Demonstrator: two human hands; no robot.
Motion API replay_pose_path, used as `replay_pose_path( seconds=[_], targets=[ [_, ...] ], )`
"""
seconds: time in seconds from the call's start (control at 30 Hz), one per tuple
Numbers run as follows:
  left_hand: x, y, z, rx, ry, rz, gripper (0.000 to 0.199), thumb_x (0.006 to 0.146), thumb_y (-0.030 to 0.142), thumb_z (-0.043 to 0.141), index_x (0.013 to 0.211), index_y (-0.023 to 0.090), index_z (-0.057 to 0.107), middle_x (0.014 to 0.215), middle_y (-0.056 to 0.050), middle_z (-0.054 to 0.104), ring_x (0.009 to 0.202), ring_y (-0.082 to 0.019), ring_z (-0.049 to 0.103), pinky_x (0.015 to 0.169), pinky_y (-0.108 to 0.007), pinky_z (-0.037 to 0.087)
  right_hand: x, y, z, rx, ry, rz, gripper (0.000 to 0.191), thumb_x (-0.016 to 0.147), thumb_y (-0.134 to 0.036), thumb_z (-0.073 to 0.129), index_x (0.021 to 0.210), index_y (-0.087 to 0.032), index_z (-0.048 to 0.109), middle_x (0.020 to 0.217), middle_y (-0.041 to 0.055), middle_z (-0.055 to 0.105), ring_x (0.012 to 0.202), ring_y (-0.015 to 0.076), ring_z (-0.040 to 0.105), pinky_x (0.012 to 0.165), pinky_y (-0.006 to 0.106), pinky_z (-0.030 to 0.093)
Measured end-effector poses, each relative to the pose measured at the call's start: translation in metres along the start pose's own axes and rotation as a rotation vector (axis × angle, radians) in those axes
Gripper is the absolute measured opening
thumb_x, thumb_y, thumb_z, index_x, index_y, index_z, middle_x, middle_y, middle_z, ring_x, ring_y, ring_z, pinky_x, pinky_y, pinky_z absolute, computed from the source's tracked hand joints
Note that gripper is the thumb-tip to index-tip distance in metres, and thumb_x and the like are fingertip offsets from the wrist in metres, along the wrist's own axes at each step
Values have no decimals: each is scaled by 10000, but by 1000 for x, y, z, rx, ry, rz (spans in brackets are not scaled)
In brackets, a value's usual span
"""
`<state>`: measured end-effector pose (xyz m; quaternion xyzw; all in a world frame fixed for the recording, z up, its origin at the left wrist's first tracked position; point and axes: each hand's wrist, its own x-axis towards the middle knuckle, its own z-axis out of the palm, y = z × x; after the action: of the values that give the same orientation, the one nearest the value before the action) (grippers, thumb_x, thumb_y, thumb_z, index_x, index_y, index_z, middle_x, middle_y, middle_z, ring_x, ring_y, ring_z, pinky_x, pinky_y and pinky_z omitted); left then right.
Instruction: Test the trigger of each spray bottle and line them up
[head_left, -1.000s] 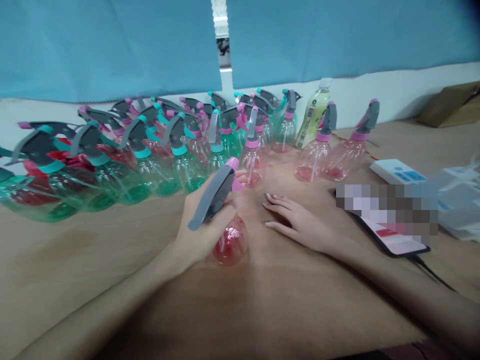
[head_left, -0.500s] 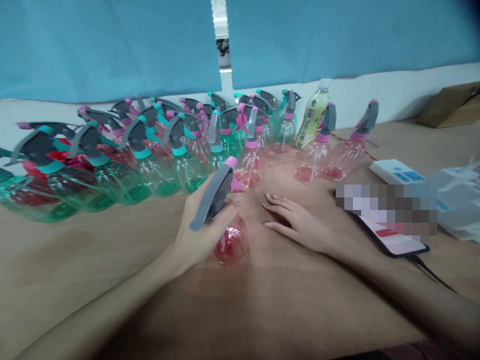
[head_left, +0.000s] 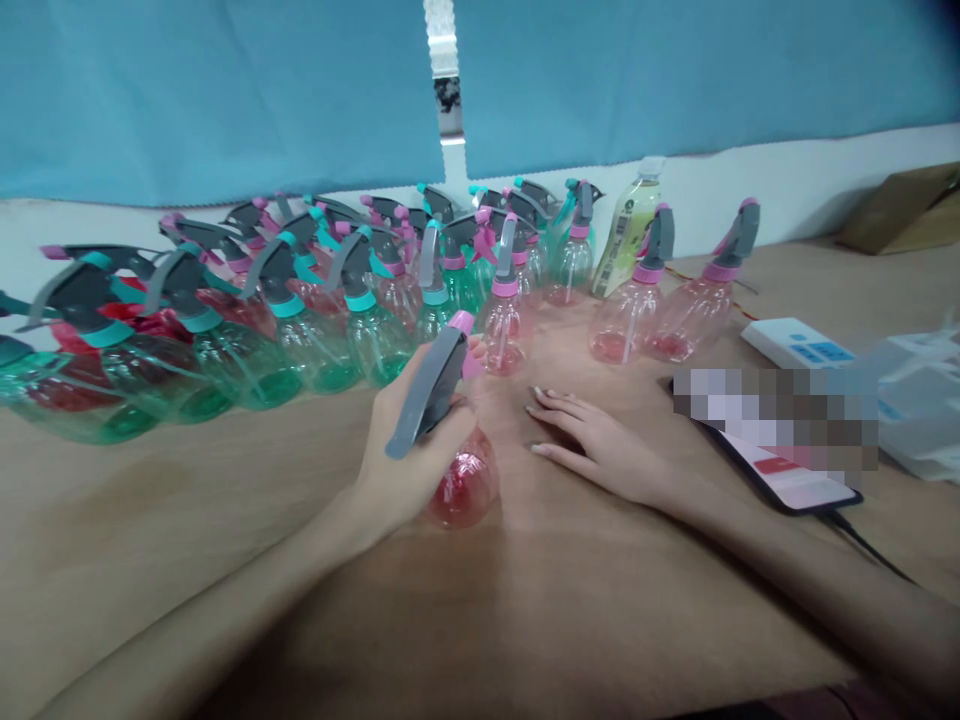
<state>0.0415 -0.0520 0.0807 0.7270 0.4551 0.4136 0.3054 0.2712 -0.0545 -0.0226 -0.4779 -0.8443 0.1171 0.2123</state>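
Observation:
My left hand (head_left: 409,455) is wrapped around the neck of a pink spray bottle (head_left: 466,485) in the middle of the table. The bottle's grey head with its pink nozzle points away from me, and its base appears to rest on the wood. Fingertips show near the pink trigger; the rest of the grip is hidden behind the head. To the right, my right hand (head_left: 592,445) lies palm down on the table with fingers apart, holding nothing. Just beyond the held bottle stands another pink spray bottle (head_left: 504,330).
Rows of green spray bottles (head_left: 274,360) and pink ones fill the back left. Two pink spray bottles (head_left: 626,320) stand at the back right beside a labelled drink bottle (head_left: 631,225). Rightward are a phone (head_left: 795,470) with a cable, a white power strip (head_left: 795,345) and a cardboard box (head_left: 900,210).
The view has shifted very slightly. My left hand's fingers by the trigger have moved a little; the bottle stays in place and my right hand stays flat.

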Motion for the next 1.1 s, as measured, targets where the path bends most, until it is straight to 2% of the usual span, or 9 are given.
replay_pose_path(
  seconds=[0.1, 0.27, 0.37, 0.6, 0.73, 0.97, 1.1],
  targets=[
    [1, 0, 0, -1, 1, 13, 425, 728, 183, 510, 1139, 280, 558, 854, 17, 645, 643, -167, 587, 612, -309, 480, 0, 0, 0, -3, 6, -1, 560, 930, -537, 419, 1336, -166, 525, 1458, 128, 441, 1377, 254, 358, 1138, 482, 295],
    [1, -3, -2, 19, -8, 48, 280, 742, 185, 513, 1008, 264, 551, 792, 21, 617, 631, -161, 577, 597, -294, 468, 0, 1, 0, -6, 3, -3, 564, 932, -537, 414, 1337, -159, 522, 1464, 133, 430, 1378, 255, 357, 1132, 483, 305],
    [1, -5, -3, -6, -14, 92, 258, 762, 185, 516, 1006, 265, 544, 807, 15, 594, 683, -161, 582, 639, -287, 474, 0, 2, 1, 6, 14, -10, 549, 929, -537, 423, 1335, -182, 526, 1459, 123, 439, 1375, 259, 363, 1125, 496, 314],
    [2, -3, -5, -13, -5, 115, 94, 747, 168, 515, 803, 240, 494, 662, 36, 446, 542, -120, 408, 512, -263, 349, 0, 0, 1, -4, 5, -1, 557, 934, -535, 411, 1331, -162, 528, 1462, 133, 433, 1376, 253, 362, 1132, 485, 305],
    [2, 0, -6, -18, -33, 97, 102, 739, 164, 521, 808, 233, 492, 643, 39, 433, 524, -114, 365, 491, -262, 326, 1, 0, 0, -9, -4, 0, 562, 932, -542, 409, 1325, -161, 534, 1466, 130, 429, 1380, 252, 354, 1139, 475, 295],
    [3, 1, -8, -49, -65, 128, 77, 759, 178, 525, 818, 226, 527, 775, 20, 544, 674, -134, 496, 627, -266, 429, 1, -1, -1, -8, -6, 1, 573, 936, -540, 400, 1337, -149, 521, 1461, 137, 434, 1379, 251, 356, 1141, 474, 293],
    [3, 1, -9, -11, -57, 116, 50, 742, 200, 534, 778, 225, 511, 710, 27, 531, 605, -134, 491, 556, -272, 413, 1, 0, 0, -2, 6, -5, 558, 937, -535, 405, 1337, -165, 521, 1461, 131, 435, 1376, 249, 362, 1135, 484, 300]
  ],
)
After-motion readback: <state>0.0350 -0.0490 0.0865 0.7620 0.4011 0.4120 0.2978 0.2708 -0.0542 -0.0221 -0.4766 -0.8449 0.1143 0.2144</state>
